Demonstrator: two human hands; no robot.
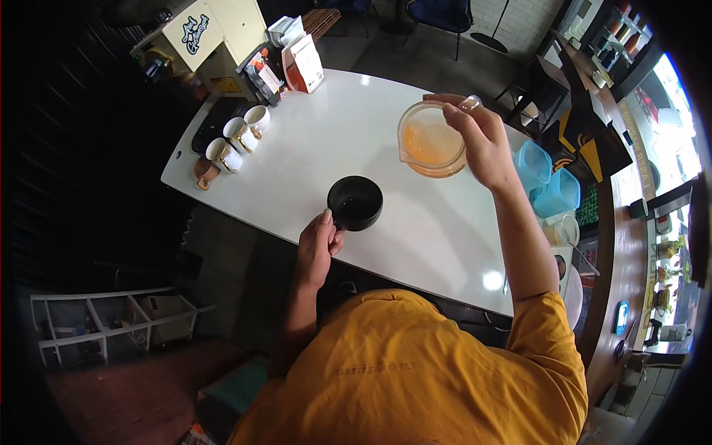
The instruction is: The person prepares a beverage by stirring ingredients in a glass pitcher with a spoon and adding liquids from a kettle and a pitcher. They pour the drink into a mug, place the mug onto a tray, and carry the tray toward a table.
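My left hand (317, 248) is closed on the handle of a black cup (356, 202), near the front edge of the white table. The cup's dark inside shows a few small light specks. Higher and to the right, my right hand (478, 137) grips a clear glass jug (432, 141) by its handle side. Orange liquid, with some froth or residue on the wall, lies in the jug. Its spout points down and to the left, towards the cup but apart from it. Whether the jug touches the table I cannot tell.
Several white mugs (241, 135) and a brown cup (205, 172) line the table's left edge. Behind them stand a cream machine (215, 33) and packaged bags (302, 63). Blue containers (558, 194) and a clear cup (565, 231) are at the right edge.
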